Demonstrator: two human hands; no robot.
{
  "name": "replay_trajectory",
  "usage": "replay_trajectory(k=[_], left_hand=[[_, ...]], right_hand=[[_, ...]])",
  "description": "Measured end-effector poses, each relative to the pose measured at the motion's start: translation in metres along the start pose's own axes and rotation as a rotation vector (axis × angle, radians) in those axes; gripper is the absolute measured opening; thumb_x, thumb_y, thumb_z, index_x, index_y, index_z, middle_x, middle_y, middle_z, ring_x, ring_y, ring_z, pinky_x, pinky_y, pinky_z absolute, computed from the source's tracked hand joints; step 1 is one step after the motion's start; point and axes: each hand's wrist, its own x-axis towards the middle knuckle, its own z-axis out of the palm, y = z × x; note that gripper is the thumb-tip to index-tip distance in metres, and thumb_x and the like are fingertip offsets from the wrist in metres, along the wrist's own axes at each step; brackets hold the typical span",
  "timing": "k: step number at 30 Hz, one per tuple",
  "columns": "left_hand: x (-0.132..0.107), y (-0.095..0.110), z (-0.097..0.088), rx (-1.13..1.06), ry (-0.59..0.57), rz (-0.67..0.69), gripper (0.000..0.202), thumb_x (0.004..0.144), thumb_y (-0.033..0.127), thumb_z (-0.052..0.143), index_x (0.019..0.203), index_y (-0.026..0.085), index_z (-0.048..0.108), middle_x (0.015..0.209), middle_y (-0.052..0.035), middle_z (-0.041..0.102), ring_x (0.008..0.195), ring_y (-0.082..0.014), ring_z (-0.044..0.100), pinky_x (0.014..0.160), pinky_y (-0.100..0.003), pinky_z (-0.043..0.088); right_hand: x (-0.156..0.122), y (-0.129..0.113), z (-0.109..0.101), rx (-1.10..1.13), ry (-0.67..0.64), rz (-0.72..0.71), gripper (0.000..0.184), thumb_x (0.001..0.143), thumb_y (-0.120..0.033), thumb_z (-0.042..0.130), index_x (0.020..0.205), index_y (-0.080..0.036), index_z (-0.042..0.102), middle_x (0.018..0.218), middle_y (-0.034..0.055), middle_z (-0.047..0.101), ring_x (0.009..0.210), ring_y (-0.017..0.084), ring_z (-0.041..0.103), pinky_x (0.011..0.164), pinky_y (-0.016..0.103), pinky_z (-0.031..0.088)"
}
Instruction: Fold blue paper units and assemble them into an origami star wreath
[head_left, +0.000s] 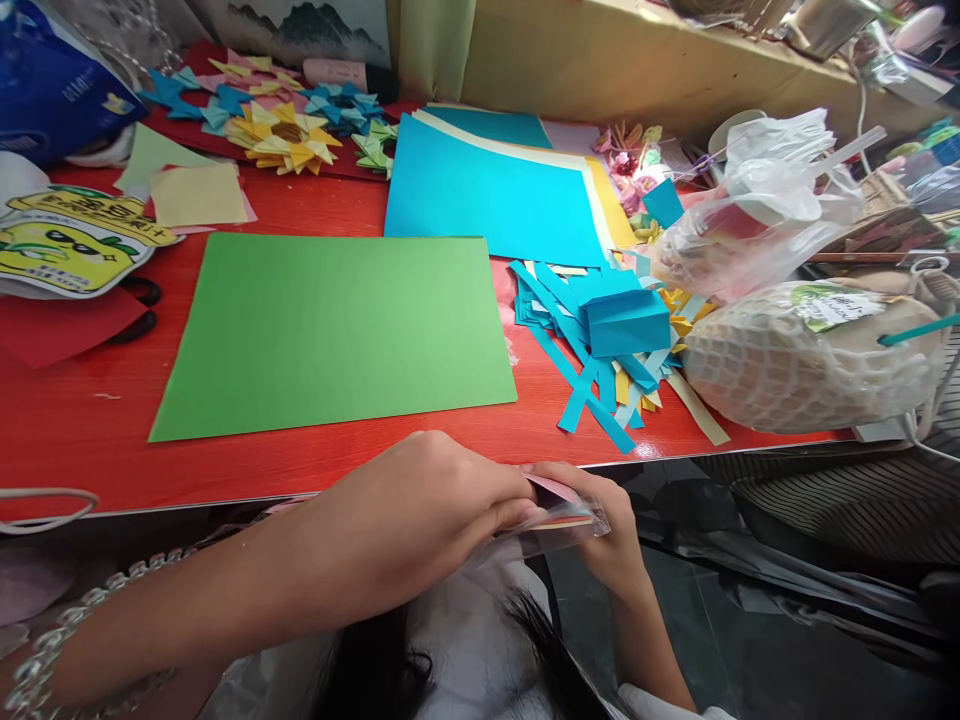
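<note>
In front of my body, just off the table's near edge, my right hand point(613, 520) grips a clear plastic sleeve point(529, 543) with a small stack of coloured paper point(566, 522) in it. The fingers of my left hand point(442, 485) are closed at the sleeve's mouth, pinching the papers there; a pink sheet shows at the top. My left fingertips are partly hidden. A large green sheet of paper point(345, 330) lies flat on the red table point(300, 470) beyond my hands. Blue paper strips point(574, 350) with yellow and cream ones are heaped to its right.
Large blue sheets point(487, 190) lie at the back, beside folded paper flowers point(285, 135). Cream squares point(199, 195) and a yellow lemon-printed package point(75, 245) are at left. A net-wrapped coconut point(814, 355) with a straw and a plastic bag point(765, 205) stand at right.
</note>
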Motion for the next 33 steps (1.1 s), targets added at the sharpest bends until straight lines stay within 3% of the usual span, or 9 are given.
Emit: replay_trajectory(k=[33], left_hand=[[0.0003,-0.0012,0.0003,0.04,-0.019,0.016,0.027,0.095,0.023,0.044,0.08,0.017,0.065,0.069,0.0037,0.064,0.057,-0.0063,0.053,0.052,-0.02,0.029]], right_hand=[[0.0003,-0.0024,0.0002,0.01,-0.008,0.064,0.026,0.086,-0.017,0.054,0.107,-0.027,0.065,0.102,0.0019,0.074,0.087,0.019,0.071,0.076,0.027,0.056]])
